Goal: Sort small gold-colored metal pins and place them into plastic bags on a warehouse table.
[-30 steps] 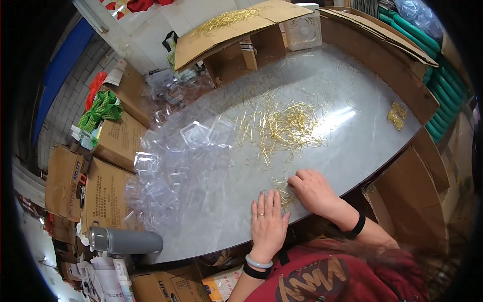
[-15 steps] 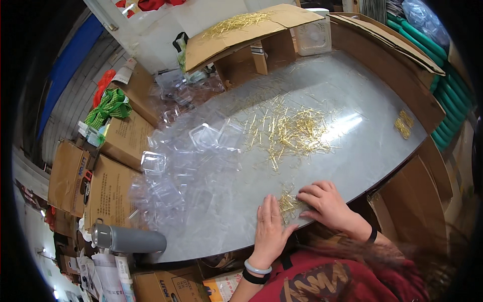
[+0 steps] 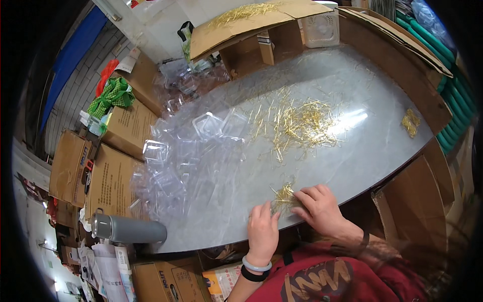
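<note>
A small heap of thin golden wire hooks (image 3: 284, 193) lies near the table's front edge, between my two hands. My left hand (image 3: 263, 230) rests at the heap's near left side, its fingers a little bent and apart from the thumb; nothing shows in it. On the other side, my right hand (image 3: 323, 211) touches the heap with spread, curved fingertips. Farther off, a large loose pile of golden wire hooks (image 3: 309, 123) spreads over the grey table (image 3: 362, 166). At the right edge sits a small, neater bunch of the hooks (image 3: 411, 123).
Clear plastic boxes (image 3: 166, 189) cover the table's left part. A grey bottle (image 3: 131, 229) lies on its side at the front left. Cardboard boxes (image 3: 118, 183) line the left. A cardboard shelf (image 3: 246, 30) with more hooks on top and a white fan (image 3: 320, 30) stand behind.
My left hand has drawn back toward me, its fingers going from straight to bent. My right hand has shifted slightly left at the heap. The whole view has moved a little.
</note>
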